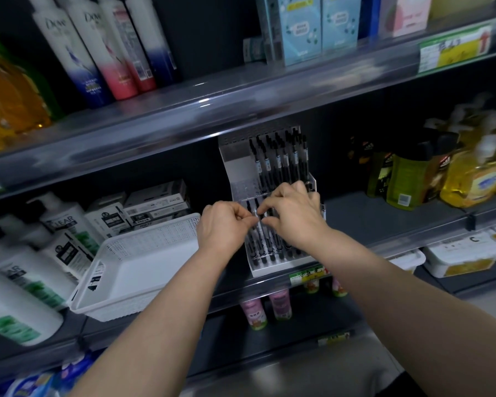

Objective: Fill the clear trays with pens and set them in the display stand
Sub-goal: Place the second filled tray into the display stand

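Both left hand (224, 224) and right hand (295, 216) pinch pens (267, 242) in the lower tray (255, 255) of two.

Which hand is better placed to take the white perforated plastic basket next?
Probably the left hand: it hovers next to the white perforated plastic basket, while the right hand pinches black pens in the clear display stand, farther off.

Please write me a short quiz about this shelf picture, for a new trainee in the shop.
1. True or false: the white basket stands left of the display stand.
2. The left hand and the right hand reach which row of pens? A upper, B lower, C none.
3. Fill in: the pens are ___ in colour.
Key: 1 true; 2 B; 3 black.
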